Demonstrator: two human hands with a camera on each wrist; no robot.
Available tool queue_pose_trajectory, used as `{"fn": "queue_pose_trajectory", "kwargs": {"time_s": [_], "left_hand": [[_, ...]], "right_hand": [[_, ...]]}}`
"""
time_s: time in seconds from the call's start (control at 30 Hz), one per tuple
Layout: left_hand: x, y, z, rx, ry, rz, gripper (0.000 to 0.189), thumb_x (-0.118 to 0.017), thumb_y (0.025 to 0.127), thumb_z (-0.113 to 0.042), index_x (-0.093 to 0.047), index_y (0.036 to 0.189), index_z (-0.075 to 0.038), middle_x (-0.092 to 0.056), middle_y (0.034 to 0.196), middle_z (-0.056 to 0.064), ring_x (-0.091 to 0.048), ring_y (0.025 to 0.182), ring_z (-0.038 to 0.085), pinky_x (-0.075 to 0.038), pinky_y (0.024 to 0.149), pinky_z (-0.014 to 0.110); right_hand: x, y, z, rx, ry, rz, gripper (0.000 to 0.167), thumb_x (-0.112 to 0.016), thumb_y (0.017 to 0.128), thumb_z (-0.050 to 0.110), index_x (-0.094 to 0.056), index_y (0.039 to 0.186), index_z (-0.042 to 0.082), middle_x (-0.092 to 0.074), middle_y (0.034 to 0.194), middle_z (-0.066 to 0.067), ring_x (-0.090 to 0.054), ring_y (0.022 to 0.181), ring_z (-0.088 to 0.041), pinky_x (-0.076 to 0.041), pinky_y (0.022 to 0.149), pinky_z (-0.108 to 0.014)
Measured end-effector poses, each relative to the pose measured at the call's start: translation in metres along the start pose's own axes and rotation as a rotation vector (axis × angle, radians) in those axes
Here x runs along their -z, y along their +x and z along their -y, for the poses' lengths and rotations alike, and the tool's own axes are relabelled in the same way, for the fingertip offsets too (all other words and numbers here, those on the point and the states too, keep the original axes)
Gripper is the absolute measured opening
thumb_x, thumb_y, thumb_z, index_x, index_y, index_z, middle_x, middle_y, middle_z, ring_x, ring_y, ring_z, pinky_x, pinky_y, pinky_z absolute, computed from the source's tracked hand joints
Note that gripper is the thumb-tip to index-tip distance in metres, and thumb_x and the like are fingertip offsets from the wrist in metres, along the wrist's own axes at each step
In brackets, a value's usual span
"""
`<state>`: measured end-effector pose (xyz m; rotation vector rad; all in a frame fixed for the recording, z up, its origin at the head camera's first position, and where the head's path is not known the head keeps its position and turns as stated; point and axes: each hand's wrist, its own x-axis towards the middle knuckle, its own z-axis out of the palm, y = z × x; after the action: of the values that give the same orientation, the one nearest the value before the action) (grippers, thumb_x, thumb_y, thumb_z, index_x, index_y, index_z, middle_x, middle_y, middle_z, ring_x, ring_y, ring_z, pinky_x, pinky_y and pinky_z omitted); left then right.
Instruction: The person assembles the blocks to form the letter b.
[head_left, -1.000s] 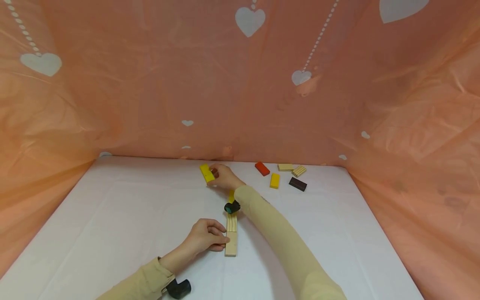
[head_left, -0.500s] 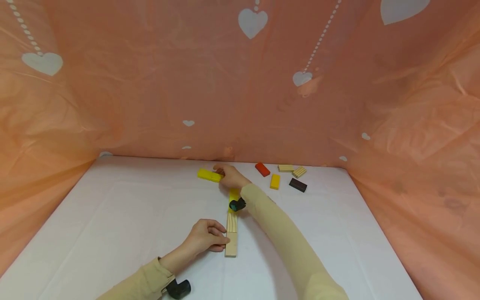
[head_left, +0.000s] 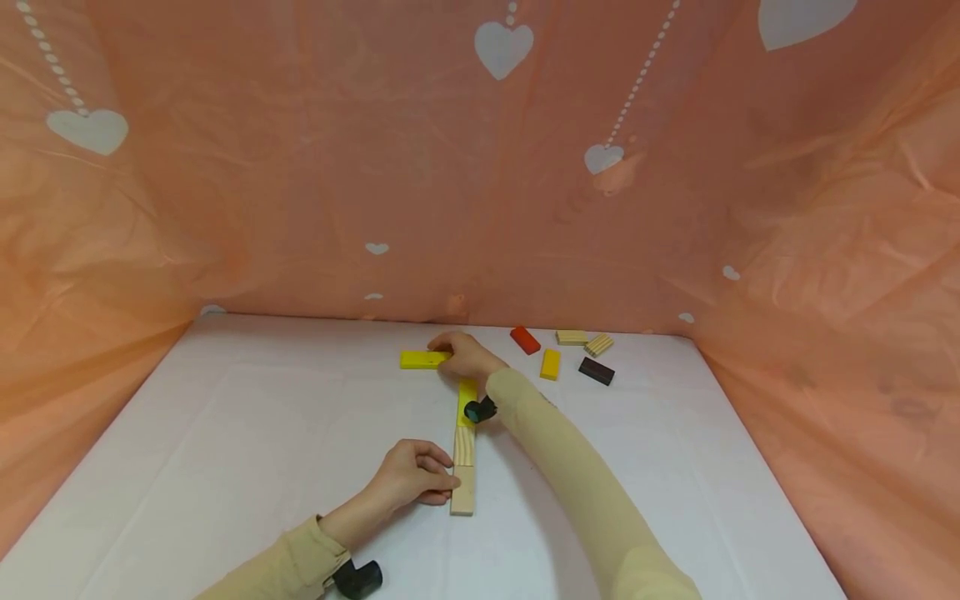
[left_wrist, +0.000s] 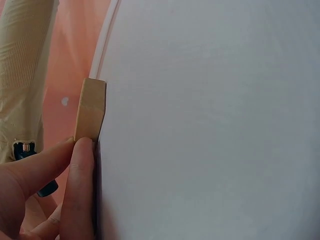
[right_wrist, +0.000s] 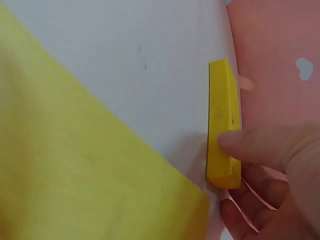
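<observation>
In the head view, a yellow block (head_left: pixel 423 359) lies crosswise beyond the far end of a row. My right hand (head_left: pixel 468 357) pinches its right end; the right wrist view shows the thumb (right_wrist: pixel 235 142) on the block's near side. A second yellow block (head_left: pixel 467 392), a grooved wooden block (head_left: pixel 464 446) and a plain wooden block (head_left: pixel 462 492) make up the row, end to end. Beside the plain block is my left hand (head_left: pixel 412 473), its thumb and fingers touching that block's left side. In the left wrist view, two fingertips meet the wooden block (left_wrist: pixel 91 107).
At the back right lie a red block (head_left: pixel 525 340), an orange-yellow block (head_left: pixel 551 364), a dark brown block (head_left: pixel 597 371) and two wooden blocks, one plain-looking (head_left: pixel 572 337) and one grooved (head_left: pixel 598 344). Behind the white table (head_left: pixel 262 433) hangs an orange curtain (head_left: pixel 300 167) with white hearts.
My right hand has moved slightly right and turned the yellow block from slanting to crosswise, lowering it towards the far end of the row. The left hand stays beside the plain wooden block.
</observation>
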<state>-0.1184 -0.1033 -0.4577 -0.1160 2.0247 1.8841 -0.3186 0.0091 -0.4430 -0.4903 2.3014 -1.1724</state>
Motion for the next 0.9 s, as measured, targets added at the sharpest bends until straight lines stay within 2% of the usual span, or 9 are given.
{"fn": "queue_pose_trajectory", "kwargs": {"time_s": [0.2, 0.37, 0.53, 0.67, 0.83, 0.9], "left_hand": [[-0.001, 0.0009, 0.0015, -0.004, 0.006, -0.004, 0.028, -0.078, 0.075, 0.004, -0.061, 0.097, 0.009, -0.065, 0.074, 0.008, -0.066, 0.061, 0.016, -0.061, 0.058, 0.033], [-0.0014, 0.0002, 0.0023, -0.002, 0.024, -0.013, 0.029, -0.079, 0.075, 0.003, -0.062, 0.097, 0.008, -0.065, 0.074, 0.008, -0.066, 0.061, 0.016, -0.061, 0.057, 0.032], [-0.0013, 0.0012, 0.0027, 0.007, 0.026, -0.016, 0.029, -0.079, 0.074, 0.003, -0.062, 0.097, 0.007, -0.065, 0.073, 0.008, -0.065, 0.06, 0.016, -0.06, 0.057, 0.032], [-0.0013, 0.002, 0.0032, 0.009, 0.02, -0.014, 0.029, -0.079, 0.074, 0.003, -0.062, 0.097, 0.008, -0.065, 0.074, 0.008, -0.066, 0.06, 0.016, -0.06, 0.057, 0.032], [-0.0006, 0.0025, 0.0036, 0.003, 0.007, -0.008, 0.029, -0.079, 0.074, 0.004, -0.062, 0.097, 0.008, -0.065, 0.074, 0.008, -0.066, 0.061, 0.017, -0.061, 0.057, 0.032], [-0.0001, 0.0027, 0.0034, 0.001, 0.001, -0.005, 0.029, -0.079, 0.074, 0.004, -0.061, 0.097, 0.009, -0.065, 0.074, 0.008, -0.066, 0.06, 0.017, -0.061, 0.057, 0.032]], "right_hand": [[-0.0015, -0.0005, 0.0005, 0.024, -0.064, -0.008, 0.043, -0.062, 0.086, -0.008, -0.062, 0.125, 0.009, -0.057, 0.125, -0.004, -0.051, 0.11, -0.018, -0.042, 0.104, -0.032], [-0.0014, -0.0037, 0.0014, 0.003, -0.046, -0.01, 0.046, -0.062, 0.084, -0.012, -0.063, 0.124, 0.011, -0.056, 0.125, -0.002, -0.05, 0.11, -0.018, -0.042, 0.103, -0.031], [0.0002, -0.005, 0.0013, 0.034, -0.074, 0.005, 0.047, -0.063, 0.082, -0.014, -0.064, 0.122, 0.01, -0.056, 0.12, -0.002, -0.051, 0.106, -0.018, -0.045, 0.1, -0.03], [0.0013, -0.006, 0.001, 0.061, -0.088, 0.021, 0.042, -0.065, 0.083, -0.011, -0.065, 0.12, 0.009, -0.056, 0.114, -0.002, -0.052, 0.103, -0.019, -0.046, 0.098, -0.03], [0.0018, -0.0069, 0.001, 0.059, -0.09, 0.026, 0.032, -0.063, 0.089, -0.004, -0.066, 0.117, 0.012, -0.055, 0.111, -0.001, -0.05, 0.101, -0.02, -0.047, 0.094, -0.03], [0.0027, -0.0064, 0.0012, 0.083, -0.133, 0.032, 0.029, -0.062, 0.091, -0.001, -0.066, 0.116, 0.012, -0.056, 0.11, -0.001, -0.05, 0.1, -0.019, -0.047, 0.093, -0.029]]}}
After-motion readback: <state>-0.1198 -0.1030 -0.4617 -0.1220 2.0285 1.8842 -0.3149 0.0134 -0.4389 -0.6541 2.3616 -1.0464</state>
